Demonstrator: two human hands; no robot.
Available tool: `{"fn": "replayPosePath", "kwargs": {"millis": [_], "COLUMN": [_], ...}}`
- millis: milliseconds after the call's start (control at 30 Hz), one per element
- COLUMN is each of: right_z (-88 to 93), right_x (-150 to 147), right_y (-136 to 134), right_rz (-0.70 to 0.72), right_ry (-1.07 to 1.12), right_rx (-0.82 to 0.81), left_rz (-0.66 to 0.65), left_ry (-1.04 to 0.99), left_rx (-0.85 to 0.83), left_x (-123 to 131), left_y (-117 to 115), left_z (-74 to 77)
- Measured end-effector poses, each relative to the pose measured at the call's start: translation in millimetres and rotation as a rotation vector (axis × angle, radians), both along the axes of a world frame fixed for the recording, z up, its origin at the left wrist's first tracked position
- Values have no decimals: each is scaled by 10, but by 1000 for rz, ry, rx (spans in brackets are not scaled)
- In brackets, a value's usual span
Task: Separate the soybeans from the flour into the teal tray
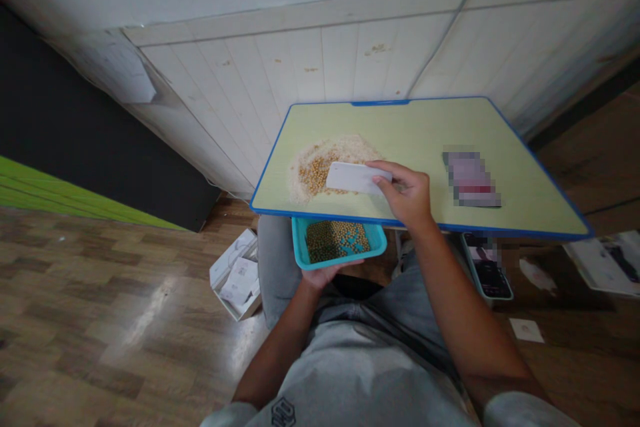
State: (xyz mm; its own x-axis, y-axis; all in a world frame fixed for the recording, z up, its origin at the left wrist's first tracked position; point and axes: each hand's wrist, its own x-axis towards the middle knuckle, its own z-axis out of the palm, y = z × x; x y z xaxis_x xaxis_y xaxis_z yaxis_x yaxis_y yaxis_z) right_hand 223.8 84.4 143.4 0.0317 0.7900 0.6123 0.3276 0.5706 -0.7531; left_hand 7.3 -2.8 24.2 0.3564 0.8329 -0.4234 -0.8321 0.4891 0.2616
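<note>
My right hand is closed on a flat white card, thumb on its near face. The card stands over the right part of a pile of yellow beans, and its lower edge is close to the table top. A pale layer of rice-like grains surrounds the beans. Below the table's near edge, my left hand grips a turquoise plastic tray from underneath. Inside it are dark greenish beans on the left and yellow beans on the right. Most of my left fingers are hidden beneath the tray.
The yellow-green table has a raised blue edge and stands against a panelled wall. A blurred-out flat item lies on its right side. An open white box sits on the floor at left; a phone lies below the table at right.
</note>
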Motion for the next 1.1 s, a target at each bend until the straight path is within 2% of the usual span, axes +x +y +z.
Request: {"fn": "replayPosePath", "kwargs": {"millis": [233,633,867,1100], "right_z": [20,37,50,51], "right_x": [-10,-6,-12,-6], "right_y": [-11,-29,-42,-49], "right_rz": [-2,26,67,67], "right_ry": [-13,-19,-15,-28], "right_rx": [-17,-8,-12,-24], "left_rz": [-14,-3,-19,-14], "left_ry": [-12,-11,1,-14], "left_rx": [30,-16,19,21], "left_x": [-16,9,9,2], "left_y": [4,-1,4,4], "left_z": [-59,7,16,-32]}}
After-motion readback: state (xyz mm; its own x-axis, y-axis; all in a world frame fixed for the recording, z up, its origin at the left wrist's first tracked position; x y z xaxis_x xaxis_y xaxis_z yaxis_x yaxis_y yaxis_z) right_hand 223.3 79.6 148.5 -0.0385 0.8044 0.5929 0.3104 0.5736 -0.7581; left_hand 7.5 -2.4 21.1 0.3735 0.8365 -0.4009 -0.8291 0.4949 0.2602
